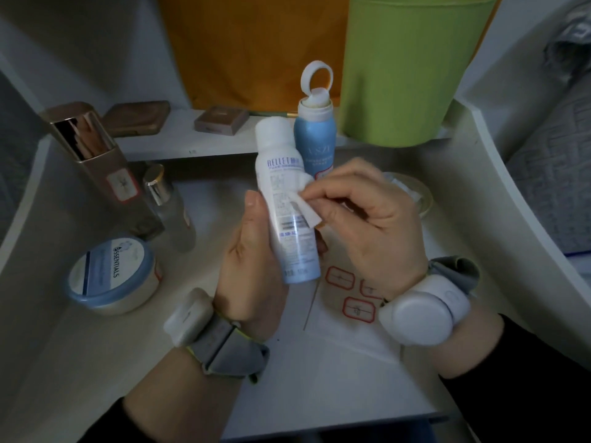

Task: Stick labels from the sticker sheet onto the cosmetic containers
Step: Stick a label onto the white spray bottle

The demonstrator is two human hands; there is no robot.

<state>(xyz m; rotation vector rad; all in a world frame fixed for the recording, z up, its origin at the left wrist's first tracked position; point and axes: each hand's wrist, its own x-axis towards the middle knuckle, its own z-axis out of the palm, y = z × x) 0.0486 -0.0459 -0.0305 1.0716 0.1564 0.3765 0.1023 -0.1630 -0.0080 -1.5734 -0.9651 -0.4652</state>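
Note:
My left hand [248, 263] grips a white and light-blue spray bottle [284, 193] around its lower half and holds it upright, tilted slightly left, above the desk. My right hand [367, 225] pinches a small white label [305, 208] between thumb and fingertips; the label's left edge touches the bottle's printed side. The sticker sheet [345, 321] lies flat on the desk under my right wrist, with three red-bordered labels showing on it.
A blue spray bottle [315, 145] with an open ring cap stands behind. At the left are a round cream jar [112, 276], a small glass bottle [166, 206] and a gold box [102, 167] with a label. Two compacts [137, 118] lie on the shelf; a green bag [406, 68] stands beside them.

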